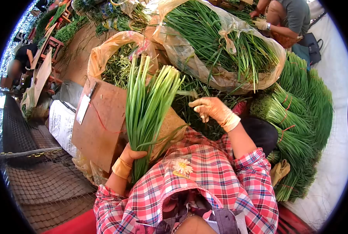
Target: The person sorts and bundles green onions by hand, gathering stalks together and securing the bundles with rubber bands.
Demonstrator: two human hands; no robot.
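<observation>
My left hand [132, 156], in a pale glove or wrist cover, is closed around the lower leafy part of a bunch of garlic chives [148, 101]. The bunch stands upright with its pale cut ends at the top. My right hand [213, 111], also gloved, hovers to the right of the bunch, apart from it. Its index finger points left and the other fingers are loosely curled, with nothing visible in them. A blurred pale stalk lies just above that fingertip. Loose dark green leaves [199, 124] lie beneath my right hand.
A brown board [98, 124] with a knife-like blade [92, 89] stands left. Ahead are a plastic bag of chives [220, 43] and one of cut stalks [121, 58]. Banded bunches [289, 113] are piled right. Co-workers [294, 17] sit at the far right and far left.
</observation>
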